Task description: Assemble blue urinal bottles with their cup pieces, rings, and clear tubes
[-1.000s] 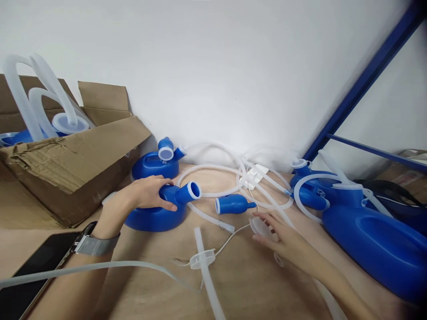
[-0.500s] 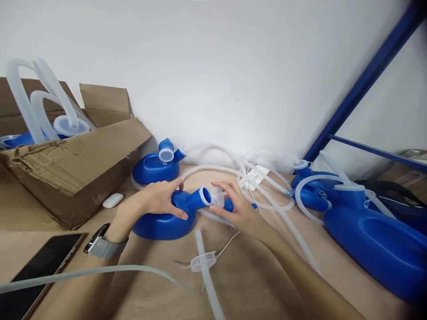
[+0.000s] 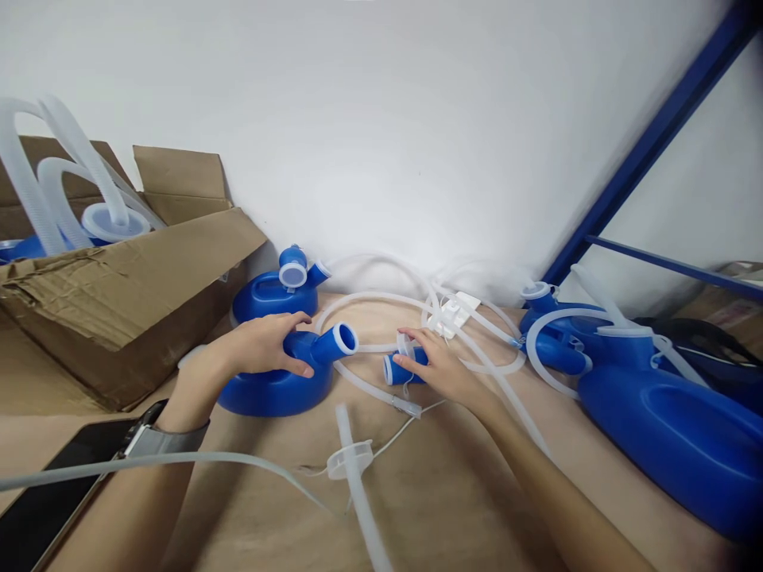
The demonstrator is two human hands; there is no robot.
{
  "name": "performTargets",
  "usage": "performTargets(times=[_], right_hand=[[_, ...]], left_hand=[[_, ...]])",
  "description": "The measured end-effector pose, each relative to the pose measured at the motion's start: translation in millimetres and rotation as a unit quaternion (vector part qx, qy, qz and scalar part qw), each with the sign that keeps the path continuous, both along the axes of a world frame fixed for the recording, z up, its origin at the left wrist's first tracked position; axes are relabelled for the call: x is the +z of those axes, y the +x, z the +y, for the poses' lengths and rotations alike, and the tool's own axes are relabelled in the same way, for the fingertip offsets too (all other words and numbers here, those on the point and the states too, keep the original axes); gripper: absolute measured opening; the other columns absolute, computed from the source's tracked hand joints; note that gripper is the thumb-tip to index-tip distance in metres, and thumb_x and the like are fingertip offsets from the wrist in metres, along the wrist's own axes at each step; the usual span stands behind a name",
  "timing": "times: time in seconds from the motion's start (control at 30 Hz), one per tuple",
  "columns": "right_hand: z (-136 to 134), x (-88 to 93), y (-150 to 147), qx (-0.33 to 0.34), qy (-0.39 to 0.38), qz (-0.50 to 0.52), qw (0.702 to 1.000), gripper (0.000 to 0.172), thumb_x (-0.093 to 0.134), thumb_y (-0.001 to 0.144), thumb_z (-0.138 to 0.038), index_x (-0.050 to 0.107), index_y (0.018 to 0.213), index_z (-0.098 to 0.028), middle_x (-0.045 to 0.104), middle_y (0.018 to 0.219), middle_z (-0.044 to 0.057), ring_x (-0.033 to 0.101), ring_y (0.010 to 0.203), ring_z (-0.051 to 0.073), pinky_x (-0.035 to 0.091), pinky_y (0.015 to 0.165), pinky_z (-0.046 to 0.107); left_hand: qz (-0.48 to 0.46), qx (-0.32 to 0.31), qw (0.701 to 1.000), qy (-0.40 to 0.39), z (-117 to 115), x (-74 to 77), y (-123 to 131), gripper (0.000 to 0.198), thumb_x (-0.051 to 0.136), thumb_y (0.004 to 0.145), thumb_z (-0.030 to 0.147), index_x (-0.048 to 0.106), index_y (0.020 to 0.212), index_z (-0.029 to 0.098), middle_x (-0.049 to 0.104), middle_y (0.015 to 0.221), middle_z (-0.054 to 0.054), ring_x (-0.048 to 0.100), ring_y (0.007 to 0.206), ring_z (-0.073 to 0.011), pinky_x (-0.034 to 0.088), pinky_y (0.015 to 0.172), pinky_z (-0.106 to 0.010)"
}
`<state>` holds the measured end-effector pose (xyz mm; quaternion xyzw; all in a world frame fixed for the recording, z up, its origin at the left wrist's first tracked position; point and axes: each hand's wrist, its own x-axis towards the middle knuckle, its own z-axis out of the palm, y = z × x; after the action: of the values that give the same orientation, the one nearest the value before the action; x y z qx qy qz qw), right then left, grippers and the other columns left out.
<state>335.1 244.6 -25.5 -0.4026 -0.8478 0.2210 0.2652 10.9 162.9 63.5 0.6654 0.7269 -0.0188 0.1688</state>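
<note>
My left hand (image 3: 259,349) rests on a blue plastic bottle (image 3: 277,396), thumb and fingers around its handle. The bottle's open, white-rimmed neck (image 3: 335,342) points up and right. To the right, my right hand (image 3: 438,364) pinches a small translucent cap (image 3: 405,344) between thumb and fingertips. Just under those fingers is a short blue tubular fitting (image 3: 396,369) with its open end facing left; my thumb crosses part of it. A thin strap hangs below it. In front lies a clear tube (image 3: 362,508) passing through a translucent round lid (image 3: 349,461).
A cardboard box (image 3: 137,278) of hoses and bottles stands left. Another blue bottle (image 3: 274,298) sits by the wall, with larger ones (image 3: 668,429) at right. Coiled tubing (image 3: 482,357) crosses a white power strip (image 3: 458,314). A phone (image 3: 65,485) lies front left.
My right hand has drawn the translucent cap away from the bottle's neck, over the blue fitting. The left hand stays on the bottle, both slightly further left in view.
</note>
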Motion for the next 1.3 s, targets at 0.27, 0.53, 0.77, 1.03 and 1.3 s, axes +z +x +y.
performTargets(times=[0.27, 0.53, 0.77, 1.03, 1.3], right_hand=[[-5.4, -5.1, 0.3, 0.084, 0.099, -0.212, 0.969, 0.058, 0.065, 0.096, -0.052, 0.057, 0.145, -0.021, 0.063, 0.129, 0.012, 0.052, 0.126, 0.033, 0.039, 0.109, 0.051], [3.8, -5.5, 8.8, 0.139, 0.159, -0.194, 0.958, 0.082, 0.079, 0.083, -0.054, 0.053, 0.151, -0.017, 0.064, 0.126, 0.017, 0.058, 0.119, 0.035, 0.048, 0.102, 0.052], [-30.6, 36.9, -0.3, 0.147, 0.032, -0.018, 0.988, 0.101, 0.085, 0.074, -0.057, 0.038, 0.159, -0.030, 0.060, 0.143, 0.012, 0.058, 0.131, 0.033, 0.046, 0.108, 0.050], [-43.0, 50.2, -7.5, 0.138, -0.204, 0.234, 0.941, 0.145, 0.100, 0.051, -0.042, 0.003, 0.159, -0.025, 0.072, 0.109, 0.009, 0.072, 0.097, 0.025, 0.055, 0.091, 0.040], [-38.7, 33.5, -17.0, 0.117, -0.296, 0.426, 0.847, 0.111, 0.096, 0.053, -0.061, 0.029, 0.135, -0.028, 0.068, 0.080, -0.003, 0.066, 0.067, 0.015, 0.050, 0.059, 0.021]], left_hand=[[-0.015, -0.081, 0.982, 0.172, -21.5, 20.4, 28.7, 0.081, 0.051, 0.074, 0.073, 0.038, 0.148, 0.042, 0.036, 0.160, 0.004, 0.042, 0.151, -0.0123, 0.042, 0.137, -0.031], [0.000, -0.263, 0.928, 0.263, -26.9, -0.6, 76.4, 0.053, 0.031, 0.088, 0.060, 0.052, 0.134, 0.046, 0.056, 0.142, 0.006, 0.050, 0.135, -0.0042, 0.045, 0.124, -0.028], [0.018, -0.300, 0.912, 0.281, -24.2, -14.8, 98.6, 0.058, 0.029, 0.087, 0.061, 0.050, 0.137, 0.039, 0.045, 0.154, 0.006, 0.056, 0.133, -0.0061, 0.053, 0.109, -0.022], [-0.181, -0.234, 0.932, 0.210, -32.0, -5.0, 96.8, 0.056, 0.043, 0.082, 0.067, 0.054, 0.130, 0.040, 0.055, 0.146, 0.010, 0.060, 0.128, 0.0031, 0.054, 0.112, -0.014], [-0.296, -0.144, 0.919, 0.218, -27.0, -9.0, 101.6, 0.052, 0.053, 0.079, 0.064, 0.059, 0.123, 0.038, 0.061, 0.139, 0.012, 0.065, 0.116, 0.0090, 0.058, 0.104, -0.005]])
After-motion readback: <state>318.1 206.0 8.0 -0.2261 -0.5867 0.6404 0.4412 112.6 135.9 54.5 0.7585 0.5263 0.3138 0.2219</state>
